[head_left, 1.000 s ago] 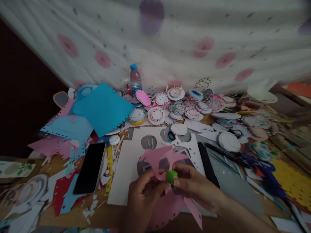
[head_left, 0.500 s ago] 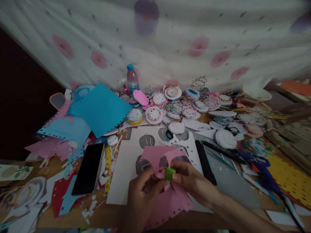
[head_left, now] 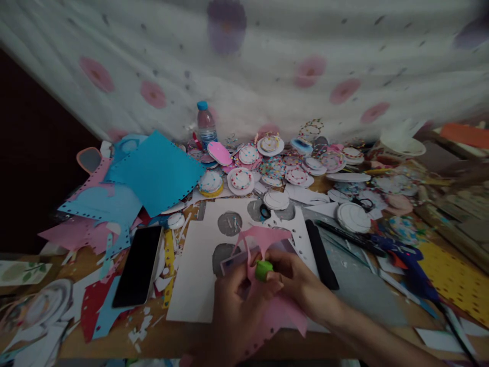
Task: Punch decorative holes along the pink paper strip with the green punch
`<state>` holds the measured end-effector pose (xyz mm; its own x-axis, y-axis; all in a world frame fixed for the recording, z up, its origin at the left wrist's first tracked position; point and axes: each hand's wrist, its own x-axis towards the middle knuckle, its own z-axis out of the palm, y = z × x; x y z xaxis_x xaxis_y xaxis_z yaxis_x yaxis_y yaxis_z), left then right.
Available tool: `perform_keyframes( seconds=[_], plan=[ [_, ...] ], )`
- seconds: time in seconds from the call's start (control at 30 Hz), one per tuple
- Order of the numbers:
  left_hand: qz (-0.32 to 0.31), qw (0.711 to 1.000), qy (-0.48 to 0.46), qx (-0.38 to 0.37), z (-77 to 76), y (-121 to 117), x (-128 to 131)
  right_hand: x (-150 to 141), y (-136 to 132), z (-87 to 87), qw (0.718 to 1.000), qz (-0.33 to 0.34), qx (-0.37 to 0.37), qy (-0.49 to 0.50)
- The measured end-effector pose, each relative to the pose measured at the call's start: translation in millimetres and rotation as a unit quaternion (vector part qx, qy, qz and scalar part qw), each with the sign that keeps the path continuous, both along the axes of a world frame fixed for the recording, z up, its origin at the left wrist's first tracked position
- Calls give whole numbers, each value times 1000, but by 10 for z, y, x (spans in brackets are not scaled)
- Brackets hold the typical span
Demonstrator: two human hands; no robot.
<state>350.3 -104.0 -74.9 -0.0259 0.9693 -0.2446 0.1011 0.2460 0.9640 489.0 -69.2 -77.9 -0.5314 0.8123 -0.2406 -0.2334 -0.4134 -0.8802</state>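
Note:
A small green block-like tool (head_left: 263, 270) sits between the fingertips of both hands; its exact kind does not show. My right hand (head_left: 303, 285) is closed around its right side, with the thumb in front. My left hand (head_left: 240, 300) pinches a cut sheet of pink paper (head_left: 280, 312) close to the tool's left side. This paper has large openings in its upper part, leaving narrow strips, and dark dots along its lower edge. Under the hands lies a white sheet (head_left: 191, 285) with round cut-outs. Part of the pink paper is hidden behind my fingers.
A black phone (head_left: 137, 266) lies to the left, near blue card (head_left: 162, 173) and scraps. Decorated paper discs (head_left: 241, 179) are heaped at the back beside a water bottle (head_left: 207, 125). On the right are a black bar-shaped object (head_left: 321, 255) and a blue glue gun (head_left: 412, 260).
My left hand has moved right and turned, its thumb now reaching under the green tool. The pink paper has shifted and folded, its upper strips narrower in view. The tool has moved slightly left.

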Motion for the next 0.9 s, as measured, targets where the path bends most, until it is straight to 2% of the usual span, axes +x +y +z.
perform_keyframes(
  seconds=[0.17,0.23,0.33,0.43,0.53,0.6,0.7,0.83,0.9],
  plan=[
    [31,999,-34,4,18,3,46,-28,34,-11,1000,-12,24,-11],
    [21,997,-79,5,70,20,41,-17,53,-14,999,-9,26,-22],
    [-25,993,-114,-26,107,28,-19,26,73,3,1000,-7,-9,-23],
    [-68,995,-42,-64,58,8,-129,93,85,29,999,-4,-44,-16],
    [-75,994,66,-46,-7,-11,-224,181,100,31,998,7,-45,-47],
    [-76,992,93,-33,-24,-14,-261,251,114,6,995,32,-28,-93],
    [-60,994,86,-19,-23,-12,-295,350,134,-54,982,74,26,-172],
    [-12,999,35,-19,-52,-29,-329,402,151,-70,934,115,143,-305],
    [8,1000,22,-16,-84,-50,-336,388,157,-26,912,130,173,-348]
  ],
)
